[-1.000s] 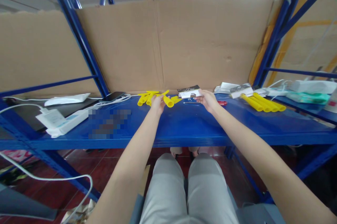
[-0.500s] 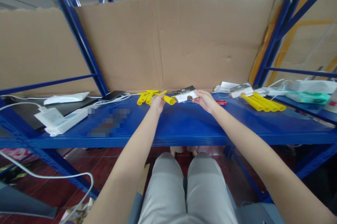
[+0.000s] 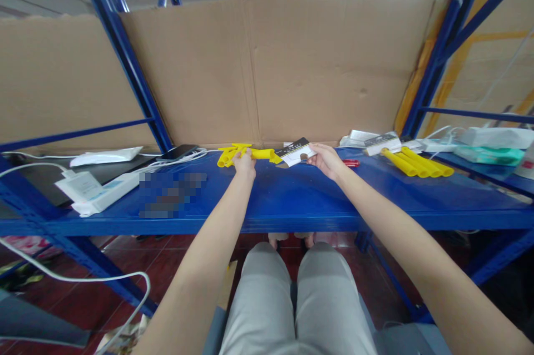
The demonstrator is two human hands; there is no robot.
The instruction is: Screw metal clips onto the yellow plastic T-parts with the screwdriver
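My left hand (image 3: 244,166) is closed around a yellow plastic tube (image 3: 263,154), which points right. The tube's far end meets or overlaps the edge of a black-and-white printed card (image 3: 295,153); I cannot tell whether they are joined. Pinched at its right edge, the card is in my right hand (image 3: 324,161). Several yellow pieces with crossbars (image 3: 226,157) lie just left of and behind my left hand, partly hidden by it. A red-handled tool (image 3: 351,163) rests beside my right hand, partly covered.
On the blue shelf (image 3: 300,196), several yellow tubes with printed cards (image 3: 411,163) lie at the right. A white power strip (image 3: 109,192), a dark phone (image 3: 179,151) and cables occupy the left. A cardboard panel (image 3: 308,65) closes the back, between blue uprights (image 3: 133,65).
The yellow tube in my left hand has turned sideways and come up against the card. The card tilts more steeply now. My right hand has barely moved.
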